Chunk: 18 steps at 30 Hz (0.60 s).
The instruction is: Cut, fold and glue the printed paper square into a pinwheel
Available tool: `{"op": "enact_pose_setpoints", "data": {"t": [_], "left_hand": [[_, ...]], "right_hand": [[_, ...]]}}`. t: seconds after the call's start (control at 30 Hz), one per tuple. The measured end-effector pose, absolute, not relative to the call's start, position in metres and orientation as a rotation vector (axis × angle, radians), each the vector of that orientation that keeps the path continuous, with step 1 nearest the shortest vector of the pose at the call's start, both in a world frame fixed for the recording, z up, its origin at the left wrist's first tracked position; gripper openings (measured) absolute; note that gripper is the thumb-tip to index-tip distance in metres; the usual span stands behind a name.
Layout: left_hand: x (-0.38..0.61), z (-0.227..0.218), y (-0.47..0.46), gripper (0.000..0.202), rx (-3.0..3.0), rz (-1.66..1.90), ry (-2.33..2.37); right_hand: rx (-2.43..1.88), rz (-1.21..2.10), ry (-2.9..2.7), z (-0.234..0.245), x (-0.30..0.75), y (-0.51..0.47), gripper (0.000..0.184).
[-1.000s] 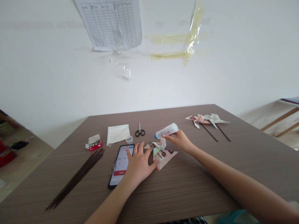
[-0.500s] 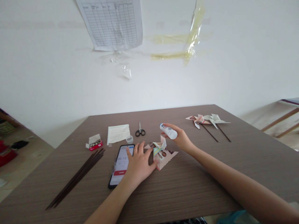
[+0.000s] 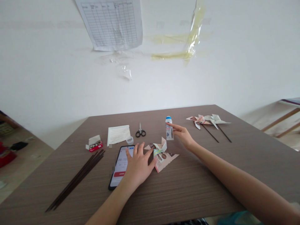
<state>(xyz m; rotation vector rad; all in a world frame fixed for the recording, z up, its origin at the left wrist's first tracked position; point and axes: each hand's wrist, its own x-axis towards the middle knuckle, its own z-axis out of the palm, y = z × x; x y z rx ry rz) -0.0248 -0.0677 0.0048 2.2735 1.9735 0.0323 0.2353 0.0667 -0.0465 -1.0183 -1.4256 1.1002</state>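
Observation:
My left hand (image 3: 138, 164) lies flat with fingers spread on a partly folded printed paper (image 3: 161, 153) in the middle of the brown table (image 3: 187, 187). Its wrist lies over the edge of a phone (image 3: 120, 165) showing a timer screen. A white glue stick with a blue cap (image 3: 169, 128) stands upright just behind the paper. My right hand (image 3: 184, 134) is next to it, fingers loosely apart, fingertips at or just off the tube.
Two finished paper pinwheels on sticks (image 3: 208, 120) lie at the back right. Scissors (image 3: 140, 131), a white paper packet (image 3: 118, 134), a small clear cap (image 3: 129, 140) and a red box of pins (image 3: 94, 143) lie behind the phone. Several dark sticks (image 3: 77, 178) lie at left.
My right hand turned the glue stick upright, carried it back and stood it on the table, then loosened its grip. My left hand stayed on the paper.

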Motion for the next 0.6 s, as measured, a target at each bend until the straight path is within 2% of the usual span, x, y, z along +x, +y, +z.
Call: {"op": "enact_pose_setpoints", "data": {"t": [0.13,0.3,0.6], "left_hand": [[-0.026,0.006,-0.069,0.054,2.28,0.014,1.967],[-0.028,0.008,-0.067,0.056,2.281,-0.017,1.978],[-0.031,0.011,-0.065,0.056,2.252,-0.049,2.043]], "right_hand": [[-1.011,1.019,-1.467,-0.047,0.237,0.073,0.057],[-1.041,0.74,-1.547,-0.052,0.236,0.082,0.042],[-1.131,0.443,-1.912,-0.038,0.218,0.098,0.036]]}}
